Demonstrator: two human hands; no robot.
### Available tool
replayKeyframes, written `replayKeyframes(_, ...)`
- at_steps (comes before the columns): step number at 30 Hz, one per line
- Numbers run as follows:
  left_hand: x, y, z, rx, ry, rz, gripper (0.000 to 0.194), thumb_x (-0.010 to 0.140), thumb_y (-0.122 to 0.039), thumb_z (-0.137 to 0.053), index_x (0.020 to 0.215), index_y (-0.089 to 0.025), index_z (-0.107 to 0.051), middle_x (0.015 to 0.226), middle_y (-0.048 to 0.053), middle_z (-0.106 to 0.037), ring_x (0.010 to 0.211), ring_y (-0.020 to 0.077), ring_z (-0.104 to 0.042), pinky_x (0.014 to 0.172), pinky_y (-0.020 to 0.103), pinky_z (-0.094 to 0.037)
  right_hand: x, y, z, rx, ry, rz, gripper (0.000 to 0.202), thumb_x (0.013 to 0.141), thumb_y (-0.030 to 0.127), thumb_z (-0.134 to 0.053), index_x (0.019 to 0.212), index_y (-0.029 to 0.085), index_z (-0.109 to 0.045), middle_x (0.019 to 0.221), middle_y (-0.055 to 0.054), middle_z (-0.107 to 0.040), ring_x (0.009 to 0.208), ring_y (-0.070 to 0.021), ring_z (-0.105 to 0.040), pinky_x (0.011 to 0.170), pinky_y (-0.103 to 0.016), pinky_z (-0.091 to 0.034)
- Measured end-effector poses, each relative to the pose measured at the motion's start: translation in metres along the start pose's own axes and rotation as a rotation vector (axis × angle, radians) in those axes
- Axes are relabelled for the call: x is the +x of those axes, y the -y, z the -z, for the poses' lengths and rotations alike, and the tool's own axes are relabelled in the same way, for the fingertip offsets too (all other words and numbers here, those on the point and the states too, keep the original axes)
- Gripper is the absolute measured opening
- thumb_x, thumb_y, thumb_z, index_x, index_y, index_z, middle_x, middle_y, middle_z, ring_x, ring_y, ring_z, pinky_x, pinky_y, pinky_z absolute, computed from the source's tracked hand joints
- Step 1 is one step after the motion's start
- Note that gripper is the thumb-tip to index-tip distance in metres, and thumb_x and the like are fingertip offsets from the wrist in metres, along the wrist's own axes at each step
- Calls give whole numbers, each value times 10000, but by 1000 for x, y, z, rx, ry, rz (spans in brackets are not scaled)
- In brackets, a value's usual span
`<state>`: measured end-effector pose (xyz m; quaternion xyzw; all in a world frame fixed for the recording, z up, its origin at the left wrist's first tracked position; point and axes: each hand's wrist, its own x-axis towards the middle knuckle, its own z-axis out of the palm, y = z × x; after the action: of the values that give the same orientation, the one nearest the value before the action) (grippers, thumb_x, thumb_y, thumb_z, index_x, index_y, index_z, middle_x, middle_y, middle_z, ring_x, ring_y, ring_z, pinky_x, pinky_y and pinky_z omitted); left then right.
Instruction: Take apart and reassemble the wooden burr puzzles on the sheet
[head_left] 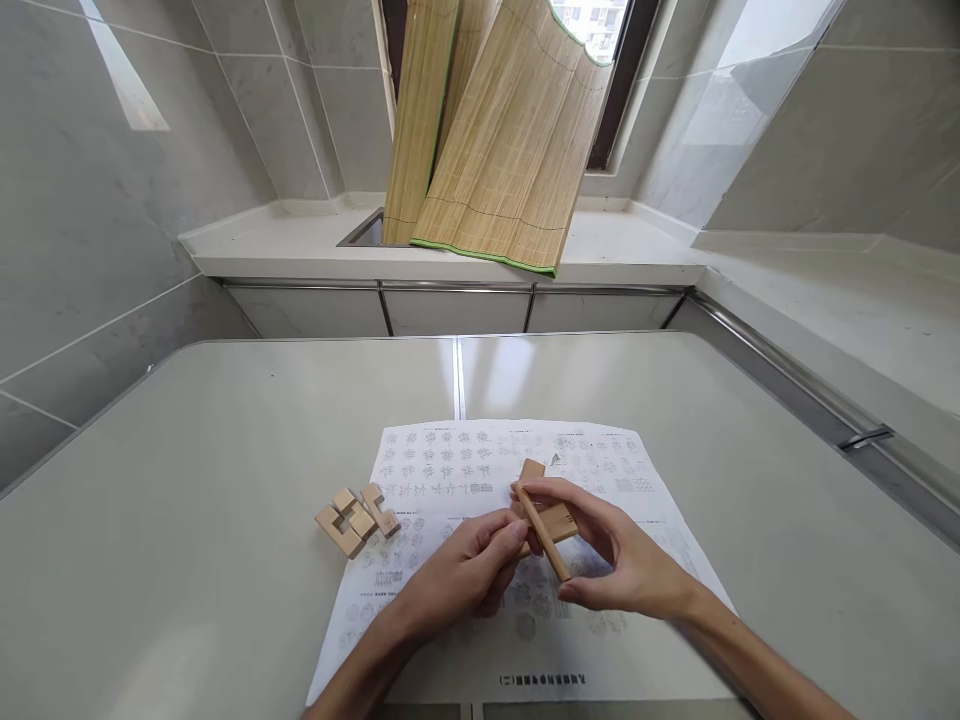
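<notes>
Grey tiled walls [135, 200] surround a white ledge [622, 235], with a green-edged bamboo mat [517, 140] before a window [596, 22] at twelve o'clock. Below, a pale tabletop [225, 450] bears a white sheet [450, 655] printed with small diagrams at six o'clock. Above the sheet, between five and six, the left hand [472, 565] has its fingers closed on flat wooden pieces [561, 522]; the right hand [630, 565] grips a slim wooden stick [546, 540] between thumb and fingertip, slanting across those pieces. At nine o'clock from the hands, small wooden blocks [363, 520] lie by the sheet's left edge.
</notes>
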<state>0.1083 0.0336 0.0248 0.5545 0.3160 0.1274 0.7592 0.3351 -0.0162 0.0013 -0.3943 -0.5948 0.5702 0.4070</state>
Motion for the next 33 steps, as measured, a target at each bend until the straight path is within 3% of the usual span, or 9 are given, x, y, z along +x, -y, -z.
replayKeyframes(8, 3, 2, 0, -28, -50, -9, 445, 992, -634, -521, 848, -214, -489, 536, -110, -342, 447, 76, -251, 450, 217, -262, 2, -2, 2, -40, -18, 25, 872, 752, 503, -903, 1508, 328, -503, 1606, -106, -473, 1508, -368, -398, 1247, -539, -321)
replayKeyframes(11, 4, 2, 3, -77, -153, -60, 456, 980, -645, -534, 845, -212, -484, 594, -96, -387, 450, 69, -298, 465, 214, -302, 6, -7, 1, -117, -154, 84, 717, 890, 588, -743, 1507, 330, -484, 1608, -105, -459, 1483, -354, -434, 1220, -537, -372)
replayKeyframes(14, 4, 2, 7, -95, -308, -121, 454, 972, -632, -551, 847, -198, -512, 686, -54, -490, 481, 73, -407, 482, 216, -347, 9, -16, -1, -405, -352, 104, 504, 981, 495, -650, 1444, 343, -520, 1555, -94, -495, 1435, -340, -477, 1199, -552, -401)
replayKeyframes(17, 4, 1, 8, -110, -410, -151, 441, 945, -616, -594, 881, -180, -577, 797, 7, -599, 572, 109, -532, 505, 224, -410, 11, -26, -6, -661, -366, 98, 611, 951, 453, -700, 1498, 359, -445, 1598, -88, -436, 1499, -358, -376, 1226, -596, -351)
replayKeyframes(22, 5, 3, 10, -166, -486, -161, 452, 907, -579, -674, 1048, -150, -706, 1037, 106, -701, 770, 176, -653, 600, 256, -500, 16, -34, -11, -812, -290, 88, 794, 902, 484, -757, 1571, 363, -347, 1653, -91, -371, 1563, -400, -233, 1226, -662, -314)
replayKeyframes(26, 5, 3, 12, -219, -493, -132, 433, 902, -541, -713, 1096, -156, -756, 1108, 125, -714, 868, 201, -669, 627, 254, -508, 17, -32, -9, -774, -289, 100, 730, 887, 452, -775, 1516, 353, -420, 1543, -102, -492, 1498, -388, -361, 1195, -637, -381)
replayKeyframes(29, 5, 4, 14, -254, -501, -113, 452, 884, -541, -740, 1111, -151, -773, 1119, 134, -711, 847, 192, -661, 592, 243, -492, 17, -28, -7, -675, -345, 98, 734, 846, 397, -812, 1484, 349, -452, 1534, -101, -478, 1433, -373, -446, 1177, -602, -417)
replayKeyframes(31, 5, 5, 15, -274, -500, -111, 451, 881, -535, -748, 1117, -152, -780, 1123, 136, -713, 824, 182, -658, 572, 237, -482, 16, -24, -6, -531, -406, 62, 714, 837, 385, -822, 1460, 349, -474, 1531, -103, -480, 1364, -360, -524, 1143, -579, -455)
replayKeyframes(33, 5, 7, 16, -290, -492, -114, 439, 882, -527, -751, 1110, -154, -787, 1137, 138, -716, 820, 176, -660, 560, 230, -475, 16, -21, -5, -267, -414, -27, 742, 852, 405, -816, 1485, 352, -432, 1407, -113, -589, 1195, -329, -652, 1055, -563, -526)
